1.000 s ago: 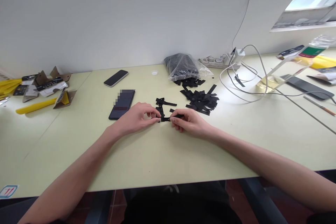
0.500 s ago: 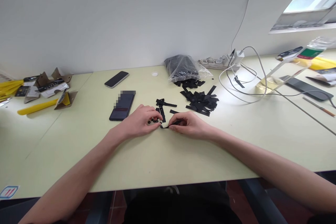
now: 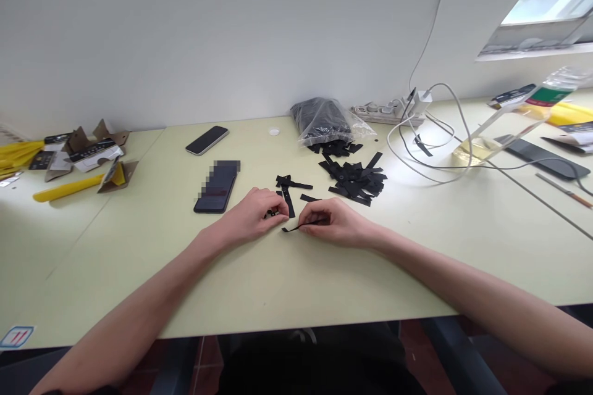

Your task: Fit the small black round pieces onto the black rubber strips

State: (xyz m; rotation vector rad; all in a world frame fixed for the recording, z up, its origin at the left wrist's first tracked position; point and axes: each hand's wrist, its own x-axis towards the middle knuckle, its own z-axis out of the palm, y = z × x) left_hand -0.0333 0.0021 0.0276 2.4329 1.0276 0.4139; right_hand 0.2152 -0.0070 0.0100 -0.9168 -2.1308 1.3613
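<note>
My right hand (image 3: 334, 222) pinches a thin black strip (image 3: 291, 229) between thumb and fingers. The strip's free end points left and bends near its tip, just above the table. Close by on the left, my left hand (image 3: 262, 213) rests with thumb and fingertips brought together. Whatever lies between those tips is hidden. Small round black pieces (image 3: 273, 213) show partly under its curled fingers. Right behind the hands lie a few black strips (image 3: 286, 188), some crossing each other. A larger pile of black strips (image 3: 354, 179) spreads farther back on the right.
A clear bag of black pieces (image 3: 322, 120) stands by the wall, near a power strip (image 3: 380, 112) with looping white cables. Two phones, one dark (image 3: 217, 188) and one farther back (image 3: 207, 140), lie left. A tilted plastic bottle (image 3: 519, 114) stands right; yellow-handled packages (image 3: 69, 188) lie far left.
My left fingertips have drawn together and parted from the strip, covering more of the round pieces. The strip's free end has dropped slightly toward me; my right hand still pinches it.
</note>
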